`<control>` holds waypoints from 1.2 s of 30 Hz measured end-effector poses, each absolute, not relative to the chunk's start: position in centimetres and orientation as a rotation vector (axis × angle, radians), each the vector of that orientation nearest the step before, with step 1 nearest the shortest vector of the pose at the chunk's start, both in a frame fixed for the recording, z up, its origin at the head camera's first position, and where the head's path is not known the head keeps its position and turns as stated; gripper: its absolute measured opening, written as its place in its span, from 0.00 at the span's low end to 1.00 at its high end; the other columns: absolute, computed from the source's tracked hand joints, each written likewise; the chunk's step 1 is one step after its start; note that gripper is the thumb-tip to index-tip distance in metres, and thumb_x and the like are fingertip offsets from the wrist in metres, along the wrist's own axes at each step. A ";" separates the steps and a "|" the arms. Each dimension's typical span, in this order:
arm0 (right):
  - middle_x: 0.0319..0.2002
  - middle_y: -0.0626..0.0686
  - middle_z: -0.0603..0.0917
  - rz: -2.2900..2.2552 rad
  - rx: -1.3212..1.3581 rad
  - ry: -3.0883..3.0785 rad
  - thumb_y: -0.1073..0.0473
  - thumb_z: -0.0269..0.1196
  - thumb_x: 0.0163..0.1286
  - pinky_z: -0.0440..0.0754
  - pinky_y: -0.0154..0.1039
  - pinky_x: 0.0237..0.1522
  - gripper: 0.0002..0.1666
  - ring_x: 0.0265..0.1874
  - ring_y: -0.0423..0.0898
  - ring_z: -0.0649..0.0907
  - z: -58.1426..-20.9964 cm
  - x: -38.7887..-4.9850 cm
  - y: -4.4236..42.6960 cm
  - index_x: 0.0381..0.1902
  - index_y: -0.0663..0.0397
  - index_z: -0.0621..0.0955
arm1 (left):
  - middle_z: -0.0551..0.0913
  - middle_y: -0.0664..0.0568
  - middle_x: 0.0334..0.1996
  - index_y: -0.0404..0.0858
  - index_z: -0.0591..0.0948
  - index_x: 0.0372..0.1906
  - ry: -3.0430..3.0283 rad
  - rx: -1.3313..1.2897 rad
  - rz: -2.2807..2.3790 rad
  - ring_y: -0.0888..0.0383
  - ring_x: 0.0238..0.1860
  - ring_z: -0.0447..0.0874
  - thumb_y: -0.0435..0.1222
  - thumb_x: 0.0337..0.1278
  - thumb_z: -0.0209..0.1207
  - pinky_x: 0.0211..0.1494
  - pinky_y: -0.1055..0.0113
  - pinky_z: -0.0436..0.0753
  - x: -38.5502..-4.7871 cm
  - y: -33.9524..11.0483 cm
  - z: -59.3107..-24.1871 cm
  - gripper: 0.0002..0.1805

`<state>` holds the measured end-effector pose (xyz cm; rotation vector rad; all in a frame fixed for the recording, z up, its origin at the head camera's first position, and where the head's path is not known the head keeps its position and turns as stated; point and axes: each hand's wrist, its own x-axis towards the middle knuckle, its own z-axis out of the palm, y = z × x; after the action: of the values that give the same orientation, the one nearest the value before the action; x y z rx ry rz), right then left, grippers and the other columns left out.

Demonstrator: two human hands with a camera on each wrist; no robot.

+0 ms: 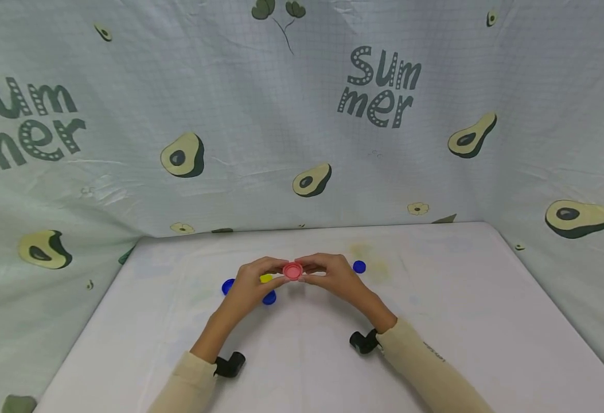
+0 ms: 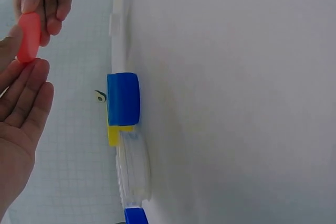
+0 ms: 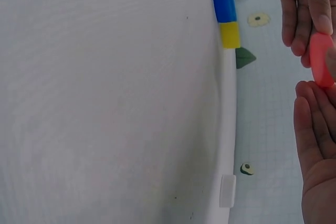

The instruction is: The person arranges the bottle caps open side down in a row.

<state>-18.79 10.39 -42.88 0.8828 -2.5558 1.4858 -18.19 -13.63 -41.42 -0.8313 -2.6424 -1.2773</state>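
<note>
Red disc [image 1: 292,271], raised over the table [image 1: 513,321]; left hand [image 1: 248,285] at its 9 o'clock, right hand [image 1: 335,276] at its 3, fingers of both pinching it; step: probably two-handed handling; next move likely needs steady, matched grips.

Pale sheeting [image 1: 245,109] with avocados [image 1: 182,155] and 2 "summer" prints [image 1: 381,109] surrounds a white tabletop [image 1: 487,321].

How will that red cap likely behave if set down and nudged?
The red cap seems stiff: pinched between the left hand and right hand, it shows no bend. Its round rim could roll on edge; laid flat, its thin body should probably sit steady.
</note>
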 end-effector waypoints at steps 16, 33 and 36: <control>0.51 0.49 0.87 1.421 0.919 -2.698 0.58 0.72 0.67 0.85 0.35 0.52 0.22 0.45 0.38 0.84 -42.6 -18.1 5.7 0.58 0.55 0.84 | 0.88 0.52 0.48 0.38 0.85 0.54 -2.668 -0.717 -1.331 0.52 0.49 0.88 0.38 0.58 0.71 0.53 0.51 0.86 -16.0 -17.8 -41.5 0.20; 0.46 0.49 0.86 1.325 1.027 -2.714 0.57 0.74 0.64 0.82 0.27 0.46 0.22 0.40 0.39 0.83 -43.0 -18.5 1.7 0.56 0.52 0.85 | 0.88 0.48 0.46 0.34 0.86 0.52 -2.650 -0.660 -1.291 0.50 0.43 0.87 0.32 0.55 0.72 0.49 0.58 0.87 -14.9 -21.4 -42.1 0.18; 0.44 0.48 0.86 1.326 1.047 -2.710 0.57 0.74 0.64 0.82 0.27 0.45 0.22 0.39 0.37 0.82 -43.1 -18.5 1.0 0.55 0.52 0.86 | 0.88 0.51 0.46 0.36 0.86 0.52 -2.683 -0.625 -1.262 0.53 0.43 0.86 0.34 0.56 0.72 0.48 0.61 0.87 -14.6 -22.1 -42.3 0.18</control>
<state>-18.54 1.04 -43.08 1.0474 -2.7103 1.3259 -14.64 -22.11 -42.30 -0.6250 -2.6833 -1.2619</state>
